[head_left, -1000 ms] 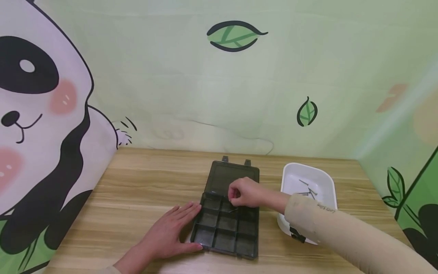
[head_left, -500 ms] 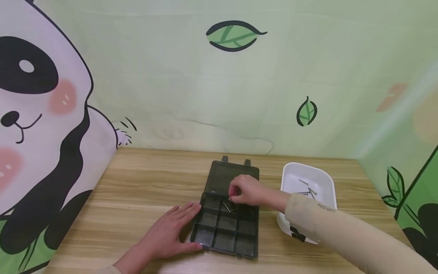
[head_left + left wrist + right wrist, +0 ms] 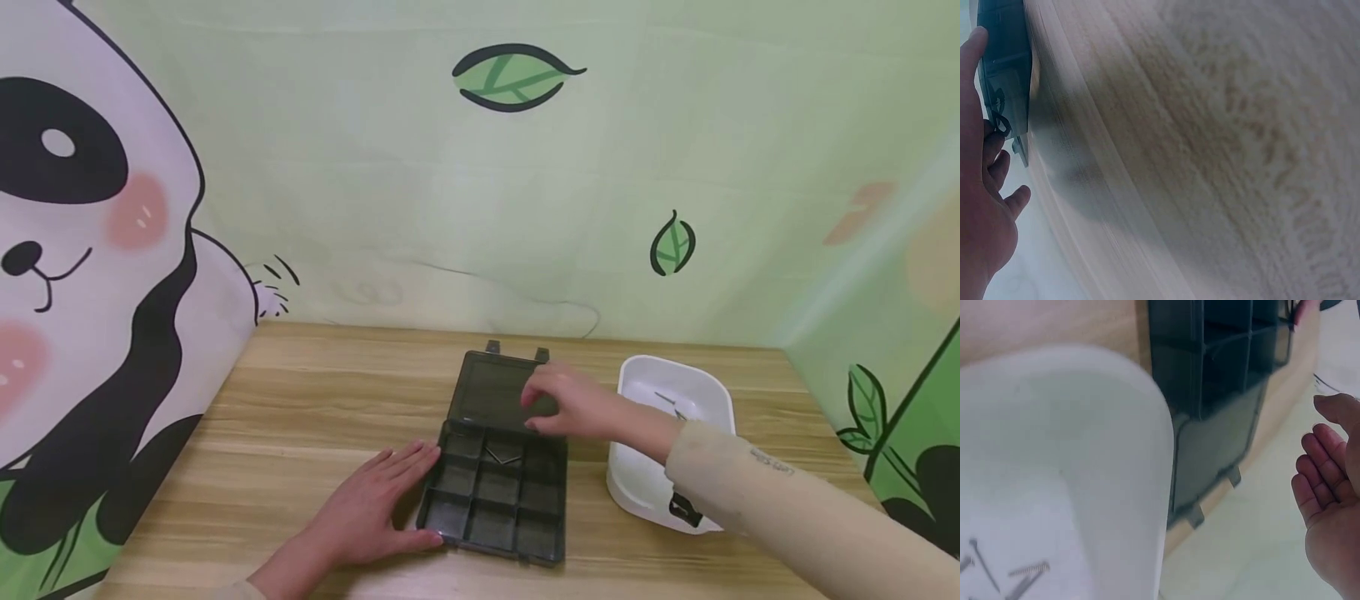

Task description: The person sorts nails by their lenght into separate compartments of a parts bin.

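A dark compartment box (image 3: 495, 525) lies on the table with its lid (image 3: 487, 387) folded back. Two thin metal screws (image 3: 504, 458) form a V in its top middle compartment. My left hand (image 3: 360, 512) rests along the box's left side, fingers and thumb spread against its edge; the left wrist view shows the same hand (image 3: 985, 169) at the box (image 3: 1007, 69). My right hand (image 3: 573, 404) hovers above the lid's right part, fingers loosely bent, thumb apart; in the right wrist view nothing is in that hand (image 3: 1335, 481).
Right of the box stands a white bin (image 3: 630, 467) holding several screws (image 3: 985, 565), partly hidden by the right sleeve (image 3: 795, 500) in the head view. A printed cloth wall (image 3: 360, 167) rises behind the wooden table (image 3: 315, 383).
My right hand has let go of a screw in the top middle compartment and moved up and right, its thumb and fingers parting. My left hand has stayed in place.
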### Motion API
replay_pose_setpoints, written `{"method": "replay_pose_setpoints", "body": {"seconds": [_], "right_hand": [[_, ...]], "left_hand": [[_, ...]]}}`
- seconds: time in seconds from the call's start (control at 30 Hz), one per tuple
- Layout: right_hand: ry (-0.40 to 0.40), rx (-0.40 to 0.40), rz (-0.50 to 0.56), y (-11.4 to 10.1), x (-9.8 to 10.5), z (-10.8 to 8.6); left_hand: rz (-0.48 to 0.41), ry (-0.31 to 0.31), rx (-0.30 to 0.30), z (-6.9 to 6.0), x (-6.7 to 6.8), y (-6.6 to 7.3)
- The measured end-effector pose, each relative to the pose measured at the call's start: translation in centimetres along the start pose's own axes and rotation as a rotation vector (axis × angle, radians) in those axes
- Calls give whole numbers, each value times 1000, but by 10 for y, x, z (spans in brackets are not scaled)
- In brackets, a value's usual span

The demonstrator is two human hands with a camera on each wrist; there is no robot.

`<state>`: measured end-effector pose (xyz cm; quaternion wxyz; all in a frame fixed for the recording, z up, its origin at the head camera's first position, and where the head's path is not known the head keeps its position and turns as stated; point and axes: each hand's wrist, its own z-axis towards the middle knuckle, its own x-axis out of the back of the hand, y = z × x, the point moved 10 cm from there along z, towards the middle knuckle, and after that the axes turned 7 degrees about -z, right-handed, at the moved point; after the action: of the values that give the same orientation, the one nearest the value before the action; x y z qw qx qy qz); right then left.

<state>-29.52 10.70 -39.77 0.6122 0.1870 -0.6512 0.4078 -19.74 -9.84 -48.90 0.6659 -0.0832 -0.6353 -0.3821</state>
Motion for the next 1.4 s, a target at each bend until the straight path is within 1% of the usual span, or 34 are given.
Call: {"method": "replay_pose_setpoints", "body": {"seconds": [0.17,0.4,0.5,0.6,0.73,0.87,1.0,1.1,1.23,1.4], "right_hand": [[10,-59,-7,14,22,-12],[100,-71,-66,31,57,-32],[116,-93,-83,40,67,-42],[106,-143,-76,51,72,-53],[90,-205,-68,65,75,-67],[92,-233,-79,76,74,-80],[81,-282,-86,89,72,-91],[66,-317,-93,98,69,-99],[53,-344,-106,109,63,-106],[47,-356,-130,123,54,-113]], "left_hand": [[6,6,-6,0,0,-1],[-4,17,-10,0,-1,-2],[-4,17,-9,0,-1,-1],[-2,16,-7,0,-1,-1],[-3,15,-5,0,-1,-1],[0,24,-8,0,-1,0],[3,35,-16,0,0,1],[0,28,-13,0,0,1],[1,14,-7,0,-1,0],[5,8,3,0,-2,-1]]}}
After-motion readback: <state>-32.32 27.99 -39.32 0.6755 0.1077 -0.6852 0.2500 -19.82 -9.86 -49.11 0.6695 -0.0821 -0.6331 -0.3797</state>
